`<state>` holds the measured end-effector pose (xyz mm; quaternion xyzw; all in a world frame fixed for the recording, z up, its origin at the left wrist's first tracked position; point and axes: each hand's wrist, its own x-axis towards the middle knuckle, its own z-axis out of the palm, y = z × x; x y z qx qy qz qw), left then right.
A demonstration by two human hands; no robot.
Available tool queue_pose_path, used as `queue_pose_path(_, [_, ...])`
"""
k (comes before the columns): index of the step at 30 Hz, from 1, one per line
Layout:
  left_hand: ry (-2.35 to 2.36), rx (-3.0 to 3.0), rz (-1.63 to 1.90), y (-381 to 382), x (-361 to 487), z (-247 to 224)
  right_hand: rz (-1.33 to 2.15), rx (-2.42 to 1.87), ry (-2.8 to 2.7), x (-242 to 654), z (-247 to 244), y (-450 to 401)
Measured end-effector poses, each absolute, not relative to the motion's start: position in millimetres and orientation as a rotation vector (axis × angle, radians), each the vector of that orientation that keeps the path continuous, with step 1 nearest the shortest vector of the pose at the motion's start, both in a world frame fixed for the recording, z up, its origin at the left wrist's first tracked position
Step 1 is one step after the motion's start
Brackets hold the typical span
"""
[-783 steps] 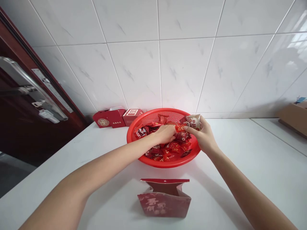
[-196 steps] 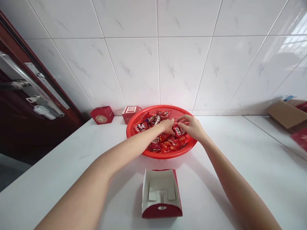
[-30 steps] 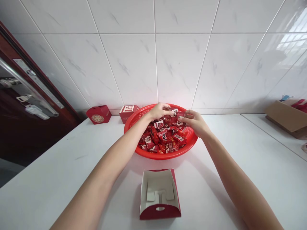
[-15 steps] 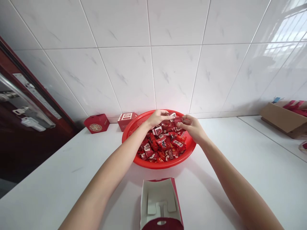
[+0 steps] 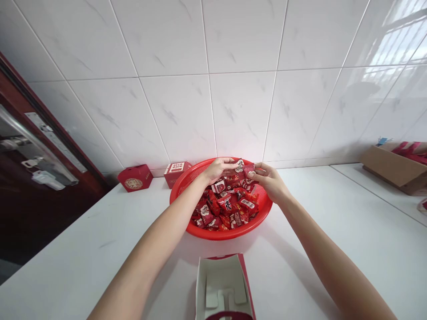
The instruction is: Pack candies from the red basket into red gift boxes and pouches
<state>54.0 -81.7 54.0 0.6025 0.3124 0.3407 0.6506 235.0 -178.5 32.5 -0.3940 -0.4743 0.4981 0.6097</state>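
A round red plastic basket [image 5: 230, 235] holds many red wrapped packets [image 5: 227, 202]. Over its back part, my left hand [image 5: 218, 170] pinches a dark red packet [image 5: 239, 165] with white lettering between thumb and fingers. Just to the right, my right hand [image 5: 269, 178] grips another dark red packet [image 5: 249, 171] by its edge. The two held packets are side by side, close together. In front of the basket stands an open red box [image 5: 224, 280] with a pale inside, with nothing in it but its folded flaps.
Two closed red boxes, one with a gold emblem [image 5: 135, 178] and one with a white label [image 5: 176, 172], stand left of the basket by the tiled wall. A cardboard box [image 5: 388, 165] with pink-red things sits at the far right. A dark red door [image 5: 50, 195] is at the left.
The view has tilted slightly, so everything sits a little lower. Both hands remain over the back of the basket, and the packet at my right hand shows more fully.
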Motion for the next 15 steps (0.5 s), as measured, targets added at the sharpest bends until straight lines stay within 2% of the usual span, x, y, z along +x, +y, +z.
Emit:
queue_pose_path(10, [0.927, 1.681, 0.787, -74.6, 52.4, 51.8, 1.050, -0.960, -1.019, 236.7, 26.7, -173.9])
queue_pose_path(15, [0.963, 1.866, 0.510, -77.9, 53.2, 47.3, 1.036, -0.964, -1.025, 236.3, 28.6, -175.7])
